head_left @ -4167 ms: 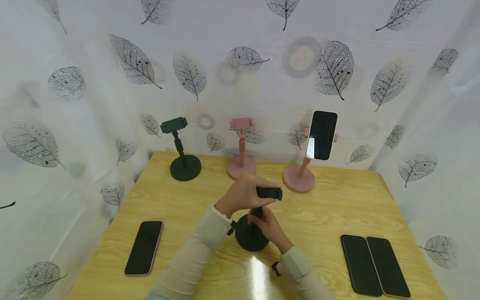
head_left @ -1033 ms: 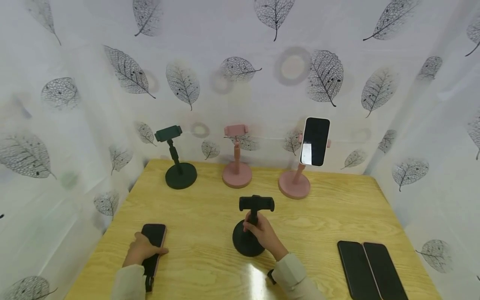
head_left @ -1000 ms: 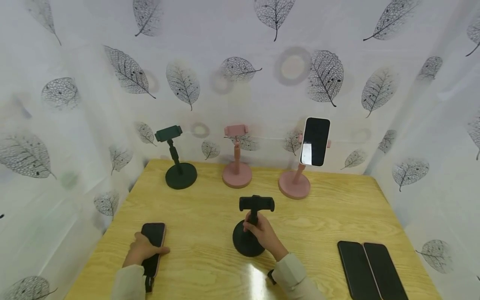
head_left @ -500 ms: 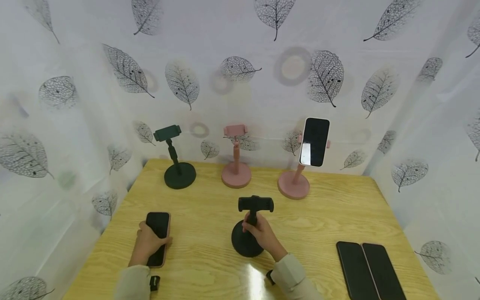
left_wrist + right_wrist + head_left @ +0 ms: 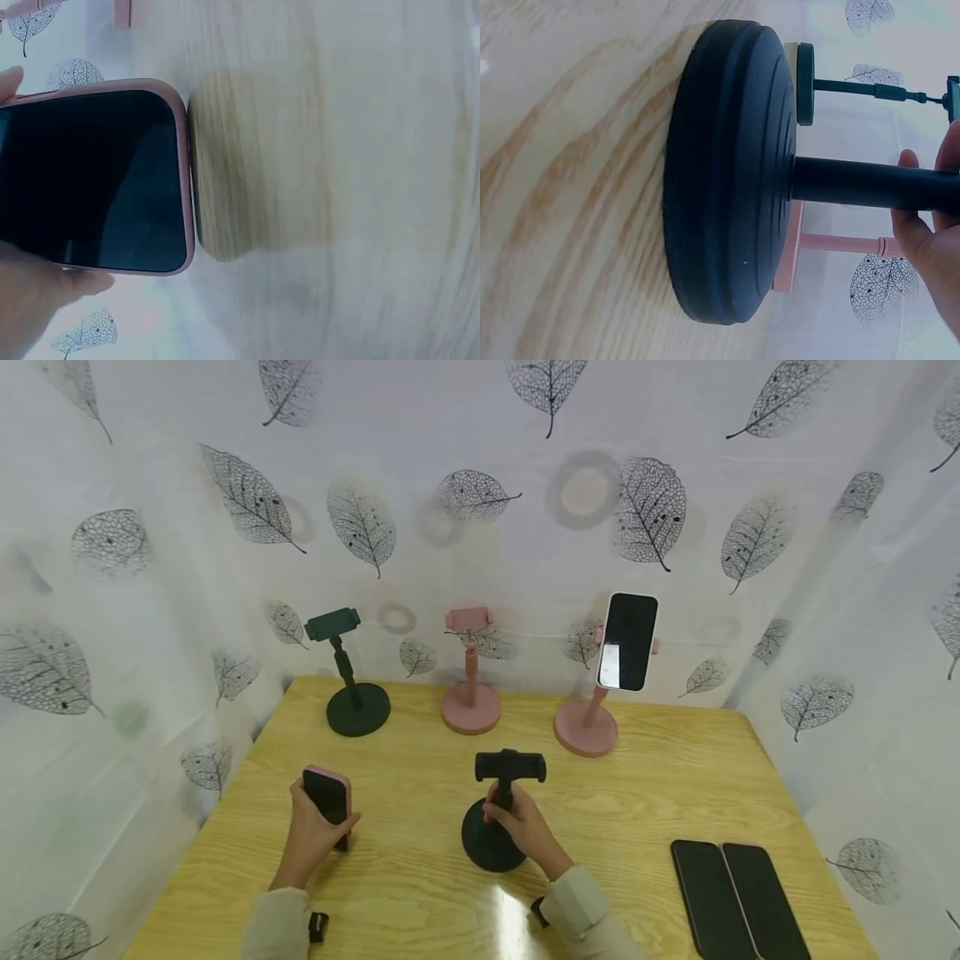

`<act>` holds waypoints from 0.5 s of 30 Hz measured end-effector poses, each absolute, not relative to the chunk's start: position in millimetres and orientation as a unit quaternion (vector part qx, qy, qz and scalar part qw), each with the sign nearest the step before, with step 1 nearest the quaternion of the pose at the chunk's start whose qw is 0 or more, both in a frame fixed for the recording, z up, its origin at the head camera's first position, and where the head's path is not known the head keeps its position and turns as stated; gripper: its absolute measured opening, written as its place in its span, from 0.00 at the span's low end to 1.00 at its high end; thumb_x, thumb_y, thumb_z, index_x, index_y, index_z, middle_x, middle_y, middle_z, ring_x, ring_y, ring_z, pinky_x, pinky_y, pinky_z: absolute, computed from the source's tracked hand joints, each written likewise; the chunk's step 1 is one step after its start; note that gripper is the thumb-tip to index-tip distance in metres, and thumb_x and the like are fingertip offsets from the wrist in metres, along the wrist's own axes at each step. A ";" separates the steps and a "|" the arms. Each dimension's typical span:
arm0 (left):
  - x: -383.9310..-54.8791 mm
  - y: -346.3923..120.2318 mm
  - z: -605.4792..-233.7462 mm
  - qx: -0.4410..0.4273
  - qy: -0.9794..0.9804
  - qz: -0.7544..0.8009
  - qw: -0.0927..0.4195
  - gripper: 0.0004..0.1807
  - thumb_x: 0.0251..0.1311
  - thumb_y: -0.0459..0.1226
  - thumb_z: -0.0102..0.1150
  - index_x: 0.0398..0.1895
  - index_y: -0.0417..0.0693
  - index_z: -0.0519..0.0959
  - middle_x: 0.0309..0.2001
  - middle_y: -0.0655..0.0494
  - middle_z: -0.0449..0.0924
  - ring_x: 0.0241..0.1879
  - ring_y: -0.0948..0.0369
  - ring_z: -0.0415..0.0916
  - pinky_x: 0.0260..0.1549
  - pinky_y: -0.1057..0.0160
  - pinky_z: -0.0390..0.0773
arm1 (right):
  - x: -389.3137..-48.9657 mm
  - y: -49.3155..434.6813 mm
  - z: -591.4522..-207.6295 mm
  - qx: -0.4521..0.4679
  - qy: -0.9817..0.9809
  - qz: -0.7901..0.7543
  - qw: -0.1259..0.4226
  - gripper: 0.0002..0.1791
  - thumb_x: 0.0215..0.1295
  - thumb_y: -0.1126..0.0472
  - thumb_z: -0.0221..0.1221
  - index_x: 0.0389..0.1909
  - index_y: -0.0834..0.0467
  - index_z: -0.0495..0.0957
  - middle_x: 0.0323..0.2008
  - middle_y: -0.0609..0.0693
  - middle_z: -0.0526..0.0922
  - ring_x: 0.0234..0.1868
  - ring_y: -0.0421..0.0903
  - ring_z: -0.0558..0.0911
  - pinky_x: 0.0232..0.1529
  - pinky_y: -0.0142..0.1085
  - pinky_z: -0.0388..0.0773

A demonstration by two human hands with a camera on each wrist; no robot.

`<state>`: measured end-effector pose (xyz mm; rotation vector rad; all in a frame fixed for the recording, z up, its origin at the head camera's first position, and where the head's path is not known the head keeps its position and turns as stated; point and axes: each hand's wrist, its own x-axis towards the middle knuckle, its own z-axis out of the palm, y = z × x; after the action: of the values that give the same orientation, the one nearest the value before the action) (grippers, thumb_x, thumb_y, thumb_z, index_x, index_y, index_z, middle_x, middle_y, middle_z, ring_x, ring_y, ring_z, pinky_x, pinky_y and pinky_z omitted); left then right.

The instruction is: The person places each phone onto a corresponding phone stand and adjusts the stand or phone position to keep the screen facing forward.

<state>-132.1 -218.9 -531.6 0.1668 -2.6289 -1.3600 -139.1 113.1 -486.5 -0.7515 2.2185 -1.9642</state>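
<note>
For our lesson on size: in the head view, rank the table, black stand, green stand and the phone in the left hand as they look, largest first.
1. Table
2. Black stand and green stand: too alike to rank, the black one being nearer
3. Phone in the left hand

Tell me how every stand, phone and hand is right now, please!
Left hand: holding pink-edged phone
Right hand: gripping black stand
Pink-edged phone: tilted, screen dark
Black stand: upright, no phone
Green stand: upright, no phone
Middle pink stand: upright, no phone
Right pink stand: upright, holding white-edged phone
White-edged phone: mounted, mostly dark, pale patch low
Inner flat phone: lying down, dark
Outer flat phone: lying alongside, dark
</note>
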 end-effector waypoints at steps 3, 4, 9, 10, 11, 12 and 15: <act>-129.9 -219.7 -532.1 0.054 -0.899 -0.420 0.109 0.54 0.45 0.35 0.72 0.67 0.29 0.44 0.57 0.27 0.58 0.55 0.37 0.63 0.54 0.36 0.64 | -138.7 112.6 -487.9 -0.255 0.725 -0.640 0.031 0.04 0.64 0.76 0.50 0.37 0.75 0.66 0.29 0.72 0.74 0.29 0.42 0.78 0.36 0.41 0.80; -129.2 -220.2 -531.8 0.057 -0.906 -0.403 0.113 0.54 0.44 0.37 0.72 0.68 0.30 0.46 0.58 0.28 0.59 0.55 0.36 0.64 0.53 0.36 0.65 | -138.6 112.3 -488.6 -0.259 0.724 -0.639 0.027 0.04 0.64 0.76 0.50 0.36 0.75 0.66 0.29 0.72 0.74 0.29 0.45 0.79 0.35 0.43 0.80; -125.7 -218.3 -524.0 0.104 -0.926 -0.350 0.095 0.57 0.45 0.47 0.72 0.71 0.35 0.47 0.58 0.30 0.66 0.51 0.37 0.72 0.46 0.38 0.72 | -137.0 111.1 -490.3 -0.261 0.728 -0.633 0.021 0.05 0.63 0.76 0.51 0.36 0.76 0.66 0.28 0.72 0.74 0.29 0.59 0.77 0.35 0.42 0.80; -124.6 -215.7 -520.7 0.119 -0.927 -0.345 0.088 0.57 0.45 0.49 0.71 0.70 0.35 0.47 0.58 0.29 0.67 0.49 0.37 0.73 0.45 0.39 0.73 | -136.5 111.3 -490.3 -0.260 0.730 -0.632 0.022 0.05 0.64 0.76 0.51 0.36 0.76 0.66 0.29 0.72 0.74 0.30 0.59 0.77 0.35 0.41 0.80; -123.5 -212.2 -516.5 0.130 -0.927 -0.343 0.080 0.57 0.45 0.50 0.70 0.70 0.35 0.47 0.57 0.29 0.68 0.48 0.37 0.74 0.44 0.39 0.74 | -136.0 111.6 -490.3 -0.258 0.732 -0.630 0.024 0.05 0.64 0.76 0.51 0.37 0.77 0.66 0.28 0.72 0.74 0.30 0.59 0.77 0.35 0.40 0.80; -122.1 -207.5 -511.0 0.137 -0.926 -0.345 0.073 0.57 0.45 0.52 0.70 0.70 0.34 0.48 0.56 0.28 0.69 0.47 0.38 0.75 0.43 0.40 0.75 | -135.6 112.1 -490.4 -0.256 0.734 -0.628 0.026 0.06 0.64 0.75 0.51 0.37 0.77 0.66 0.28 0.71 0.75 0.30 0.58 0.78 0.36 0.39 0.80; -118.5 -188.1 -489.8 0.137 -0.921 -0.359 0.057 0.55 0.46 0.55 0.68 0.68 0.34 0.51 0.54 0.29 0.71 0.46 0.39 0.76 0.44 0.42 0.76 | -136.1 114.2 -493.5 -0.259 0.735 -0.627 0.027 0.05 0.64 0.76 0.51 0.37 0.76 0.66 0.29 0.71 0.75 0.29 0.55 0.78 0.36 0.38 0.80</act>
<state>-118.5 -188.1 -489.8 0.4169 -2.7939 -1.0877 -136.1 114.2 -493.5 -0.7988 2.2689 -1.9360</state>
